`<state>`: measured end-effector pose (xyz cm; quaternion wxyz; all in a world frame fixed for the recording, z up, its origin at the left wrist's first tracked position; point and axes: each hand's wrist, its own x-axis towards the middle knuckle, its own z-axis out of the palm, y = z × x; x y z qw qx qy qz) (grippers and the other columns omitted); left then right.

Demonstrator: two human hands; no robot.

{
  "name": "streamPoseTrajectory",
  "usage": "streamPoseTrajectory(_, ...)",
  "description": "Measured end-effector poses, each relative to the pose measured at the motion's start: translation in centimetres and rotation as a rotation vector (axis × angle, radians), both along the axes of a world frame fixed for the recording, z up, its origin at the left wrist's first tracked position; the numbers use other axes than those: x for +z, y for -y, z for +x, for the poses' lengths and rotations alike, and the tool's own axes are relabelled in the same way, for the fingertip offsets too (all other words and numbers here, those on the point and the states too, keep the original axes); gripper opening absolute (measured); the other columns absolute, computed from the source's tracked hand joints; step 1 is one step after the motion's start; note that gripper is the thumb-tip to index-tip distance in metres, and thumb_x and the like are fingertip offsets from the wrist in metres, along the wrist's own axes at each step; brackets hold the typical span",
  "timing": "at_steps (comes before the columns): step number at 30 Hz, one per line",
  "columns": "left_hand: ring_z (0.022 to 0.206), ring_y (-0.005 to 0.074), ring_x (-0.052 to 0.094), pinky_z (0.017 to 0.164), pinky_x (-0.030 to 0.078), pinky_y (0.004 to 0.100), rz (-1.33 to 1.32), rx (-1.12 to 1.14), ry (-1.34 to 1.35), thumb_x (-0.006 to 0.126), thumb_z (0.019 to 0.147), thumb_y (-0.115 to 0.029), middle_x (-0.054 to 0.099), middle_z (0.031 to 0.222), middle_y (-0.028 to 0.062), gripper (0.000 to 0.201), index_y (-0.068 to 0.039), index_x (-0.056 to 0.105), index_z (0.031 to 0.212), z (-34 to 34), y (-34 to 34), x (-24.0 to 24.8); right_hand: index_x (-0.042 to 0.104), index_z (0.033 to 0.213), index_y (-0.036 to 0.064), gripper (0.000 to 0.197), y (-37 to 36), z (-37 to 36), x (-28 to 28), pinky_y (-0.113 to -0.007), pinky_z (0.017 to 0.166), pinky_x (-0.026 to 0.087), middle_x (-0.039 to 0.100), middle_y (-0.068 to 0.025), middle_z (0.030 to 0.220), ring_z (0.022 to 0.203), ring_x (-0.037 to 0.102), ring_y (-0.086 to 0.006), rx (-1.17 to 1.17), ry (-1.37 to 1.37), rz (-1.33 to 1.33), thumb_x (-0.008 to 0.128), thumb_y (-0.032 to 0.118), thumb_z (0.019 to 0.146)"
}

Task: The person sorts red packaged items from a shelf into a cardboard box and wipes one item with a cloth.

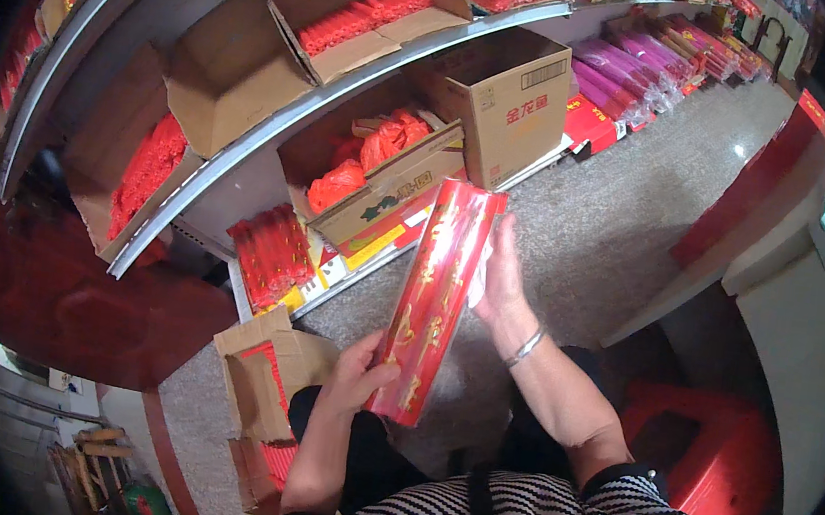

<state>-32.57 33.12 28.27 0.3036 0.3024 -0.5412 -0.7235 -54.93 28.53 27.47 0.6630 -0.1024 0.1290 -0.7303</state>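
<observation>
A long red packet [438, 300] with gold markings and a shiny clear wrap is held up before me, tilted. It looks like thick red candles side by side. My left hand [360, 375] grips its lower left end, thumb across the front. Along its upper right side lies my right hand [503, 272], fingers mostly hidden behind the packet. A bit of white cloth or tissue [478, 276] shows between the right palm and the packet. A silver bangle [527, 346] circles my right wrist.
Curved shelves [349, 95] hold cardboard boxes of red goods. A tall carton [516, 118] stands beyond my hands, near purple wrapped packets [623, 74]. Below left is an opened carton [244, 381] with red sticks. A red plastic stool [727, 472] stands at my right, below a counter [801, 288].
</observation>
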Motion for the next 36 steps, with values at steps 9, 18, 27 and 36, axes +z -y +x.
streamPoseTrajectory(9,0.091,0.0145,0.055,0.078,0.046,0.0274,-0.392,0.46,0.23,0.065,0.073,-0.002,0.047,0.109,0.0084,0.047,-0.002,0.044,0.115,-4.3,2.9,-1.7,0.047,0.115,-0.0012,0.047,-3.7,3.3,-0.6,-0.034,0.082,0.048,0.057,-0.0125,0.107,0.095,0.058,-0.0192,0.268,-0.383,-0.083,0.048,0.039,0.09)
streamPoseTrajectory(18,0.114,0.0227,0.044,0.093,0.038,0.0345,-0.493,0.537,0.163,0.053,0.087,-0.02,0.042,0.125,0.0129,0.039,-0.001,0.048,0.121,-1.8,4.7,-4.0,0.046,0.116,0.0002,0.041,-3.4,6.3,0.5,-0.029,0.082,0.045,0.057,-0.0071,0.101,0.095,0.054,-0.0128,0.276,-0.947,-0.213,0.062,0.014,0.081)
streamPoseTrajectory(27,0.083,0.0092,0.055,0.074,0.045,0.0252,0.035,0.581,-0.12,0.048,0.091,-0.031,0.058,0.095,0.0026,0.032,-0.004,0.054,0.108,0.6,3.8,-3.9,0.041,0.117,-0.0011,0.052,-3.7,10.6,-1.6,-0.029,0.079,0.047,0.056,-0.0084,0.098,0.09,0.055,-0.0141,0.297,-1.105,-0.14,0.068,0.017,0.076)
streamPoseTrajectory(36,0.075,0.0148,0.06,0.067,0.052,0.0299,0.226,0.83,-0.382,0.055,0.088,-0.022,0.06,0.088,0.0058,0.021,-0.004,0.053,0.099,3.1,5.6,-4.9,0.047,0.11,0.0005,0.034,-4.3,12.4,-3.5,-0.022,0.059,0.048,0.057,-0.0041,0.085,0.067,0.056,-0.0091,0.584,-0.883,-0.022,0.059,0.018,0.084)
